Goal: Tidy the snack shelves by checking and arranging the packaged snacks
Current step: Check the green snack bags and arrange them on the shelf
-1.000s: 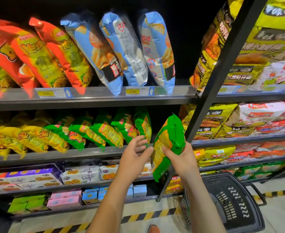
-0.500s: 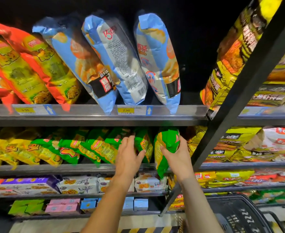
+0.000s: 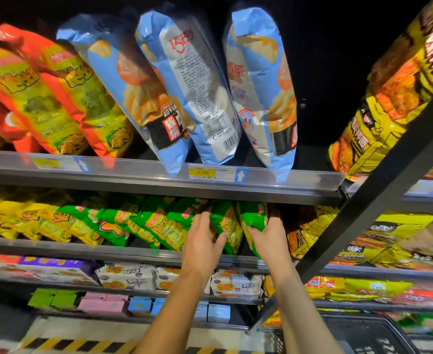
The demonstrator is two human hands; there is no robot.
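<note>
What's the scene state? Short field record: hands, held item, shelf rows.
right hand: grips green bag, pushing it into the right end of the green row
left hand: open, fingers pressed on the neighbouring green bags
top shelf: orange bags left, blue bags right, all leaning left
blue bags: middle one shows its back label
second shelf: yellow bags left, green right
lower shelves: biscuit packs, small boxes
image: motion blur at edges

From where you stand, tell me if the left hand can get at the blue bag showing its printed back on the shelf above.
Probably yes. The left hand is open against the green bags, holding nothing, and the back-facing blue bag leans at the shelf edge with nothing in front.
</note>
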